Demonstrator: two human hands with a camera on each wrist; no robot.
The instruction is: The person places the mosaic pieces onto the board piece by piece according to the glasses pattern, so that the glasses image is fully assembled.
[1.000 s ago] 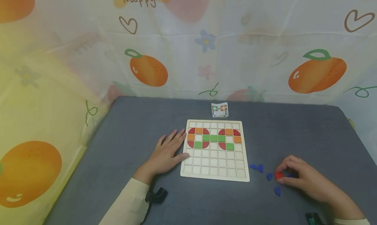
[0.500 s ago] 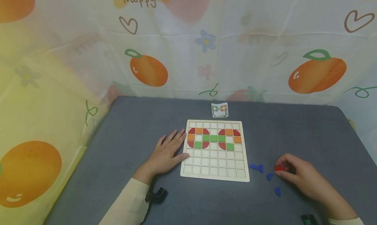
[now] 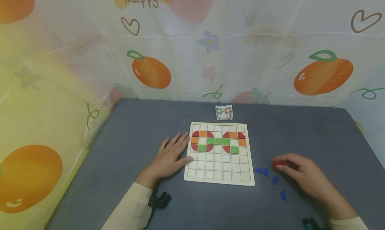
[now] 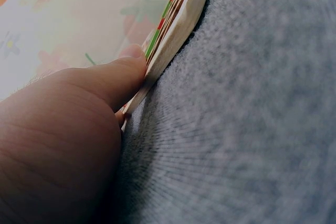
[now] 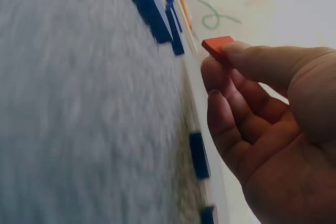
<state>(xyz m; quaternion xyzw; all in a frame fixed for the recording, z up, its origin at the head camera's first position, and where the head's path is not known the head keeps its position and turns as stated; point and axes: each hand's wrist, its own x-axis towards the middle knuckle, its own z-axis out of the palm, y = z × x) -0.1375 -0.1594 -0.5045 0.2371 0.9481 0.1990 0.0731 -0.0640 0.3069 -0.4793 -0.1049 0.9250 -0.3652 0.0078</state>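
My right hand (image 3: 306, 173) pinches a small red tile (image 5: 216, 44) between thumb and fingertips, held above the table to the right of the board. In the head view, much of that tile is hidden by the fingers. A pale wooden grid board (image 3: 218, 174) lies flat in the middle. Red rounded pieces, orange squares (image 3: 233, 135) and green squares (image 3: 218, 141) form two ring-like shapes joined by a green bar in its upper rows. My left hand (image 3: 168, 159) rests spread at the board's left edge, its thumb (image 4: 123, 74) touching the rim.
Several blue rounded pieces (image 3: 275, 180) lie scattered between the board and my right hand. Behind the board sits a small printed card (image 3: 224, 112) with a similar coloured pattern. A patterned cloth (image 3: 180, 56) hangs behind the grey table (image 3: 150, 123).
My right hand has lifted the red tile from the table and carried it slightly left and away from me. The left hand stays put on the board's edge.
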